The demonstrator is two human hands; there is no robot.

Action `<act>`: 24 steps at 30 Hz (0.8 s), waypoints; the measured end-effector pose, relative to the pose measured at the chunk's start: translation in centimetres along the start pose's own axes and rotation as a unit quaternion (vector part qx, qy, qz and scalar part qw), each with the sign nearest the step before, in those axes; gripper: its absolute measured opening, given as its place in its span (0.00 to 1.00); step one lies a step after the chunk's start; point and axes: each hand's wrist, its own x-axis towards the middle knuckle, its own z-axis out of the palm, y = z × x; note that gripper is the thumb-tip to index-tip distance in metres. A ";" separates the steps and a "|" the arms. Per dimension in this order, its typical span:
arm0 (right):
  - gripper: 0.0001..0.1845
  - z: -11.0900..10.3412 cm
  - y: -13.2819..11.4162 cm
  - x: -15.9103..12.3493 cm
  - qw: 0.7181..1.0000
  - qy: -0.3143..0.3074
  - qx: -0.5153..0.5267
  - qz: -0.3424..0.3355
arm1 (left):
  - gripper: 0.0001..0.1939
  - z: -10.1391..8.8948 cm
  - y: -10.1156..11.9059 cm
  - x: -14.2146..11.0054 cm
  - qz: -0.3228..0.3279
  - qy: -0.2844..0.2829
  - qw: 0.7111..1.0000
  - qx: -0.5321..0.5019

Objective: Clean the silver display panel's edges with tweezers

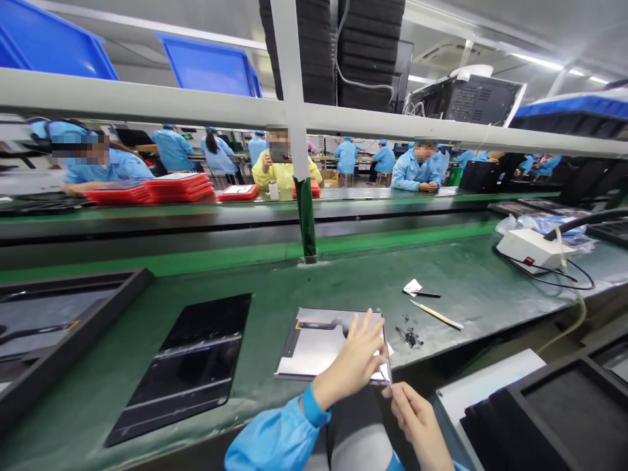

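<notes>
A silver tablet back panel (314, 343) lies flat on the green bench near its front edge. My left hand (354, 361) rests on the panel's right part with fingers stretched out and pressed flat. My right hand (417, 418) is just off the panel's near right corner, thumb and fingers pinched on a thin strip or tool whose tip meets the panel's right edge; I cannot make out what it is.
A black screen panel (189, 363) lies left of the silver one, and a black tray (59, 327) sits farther left. Dark scraps (409, 337), a thin stick (436, 315), a folded wipe (412, 286) and a white box (532, 248) lie to the right. Other workers sit behind the conveyor.
</notes>
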 end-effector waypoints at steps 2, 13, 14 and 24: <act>0.34 0.2 0.3 0.2 0.999 0.018 0.028 0.011 | 0.09 0.2 -0.2 -0.8 -0.010 0.009 1.000 0.007; 0.33 0.1 -0.3 -0.9 0.999 0.035 -0.029 -0.002 | 0.06 0.0 1.6 -0.2 0.054 0.041 0.996 0.051; 0.33 0.0 -0.2 -0.9 0.999 0.033 -0.025 0.008 | 0.05 0.0 1.2 -0.1 0.040 0.050 0.997 0.041; 0.37 0.2 0.0 -0.4 0.995 0.044 0.047 0.076 | 0.22 -1.2 -4.5 -10.9 -0.042 0.138 0.986 0.084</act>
